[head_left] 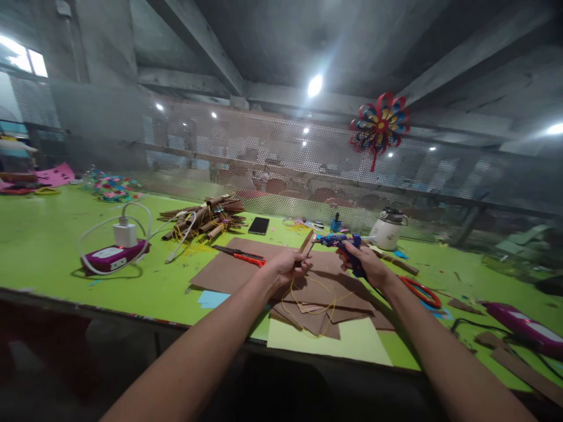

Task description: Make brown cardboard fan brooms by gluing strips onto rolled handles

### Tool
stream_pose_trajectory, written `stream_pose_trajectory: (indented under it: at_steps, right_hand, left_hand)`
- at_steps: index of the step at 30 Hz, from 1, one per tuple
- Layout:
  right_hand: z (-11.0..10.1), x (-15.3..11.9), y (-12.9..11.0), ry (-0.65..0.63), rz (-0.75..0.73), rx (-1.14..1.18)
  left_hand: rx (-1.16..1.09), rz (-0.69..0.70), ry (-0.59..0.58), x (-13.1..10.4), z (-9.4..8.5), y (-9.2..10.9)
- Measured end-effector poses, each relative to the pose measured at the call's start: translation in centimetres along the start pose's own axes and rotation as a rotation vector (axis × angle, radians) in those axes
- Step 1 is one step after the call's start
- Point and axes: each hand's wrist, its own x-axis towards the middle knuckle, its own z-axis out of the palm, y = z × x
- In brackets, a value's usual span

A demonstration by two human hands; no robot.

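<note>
Head view: our left hand [294,265], grip closed on folded brown card [307,245]; our right hand [364,262], grip wrapped round blue glue gun [352,252], nozzle at the card's upper end. Both above brown sheets [255,252] on green surface [176,293]; yellow string [310,334] below.

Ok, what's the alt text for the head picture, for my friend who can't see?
A right hand holds a blue glue gun, its tip close to a brown strip in the left hand, over a green table with brown card and orange scissors.
</note>
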Motion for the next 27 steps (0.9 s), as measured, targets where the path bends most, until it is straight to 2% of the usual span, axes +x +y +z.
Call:
stream_pose_trajectory:
  at_steps: [3, 6, 9, 19, 27]
  right_hand:
    - [0.2, -0.1, -0.1, -0.003, 0.006, -0.017]
    - [0.2, -0.2, -0.1, -0.018, 0.005, -0.042]
    - [0.1, -0.2, -0.1, -0.025, -0.003, -0.044]
    - [-0.1, 0.5, 0.3, 0.091, -0.049, 0.032]
    - [-0.5, 0.8, 0.7, 0.129, -0.075, 0.071]
  left_hand:
    - [-0.004, 0.001, 0.054, -0.1, 0.1, 0.0]
    - [-0.010, 0.005, 0.031, -0.2, 0.3, 0.1]
    - [0.013, 0.001, 0.058, -0.4, 0.6, 0.2]
    - [0.107, 0.028, 0.102, -0.5, 1.2, 0.2]
    - [0.064, 0.019, 0.066, -0.3, 0.7, 0.0]
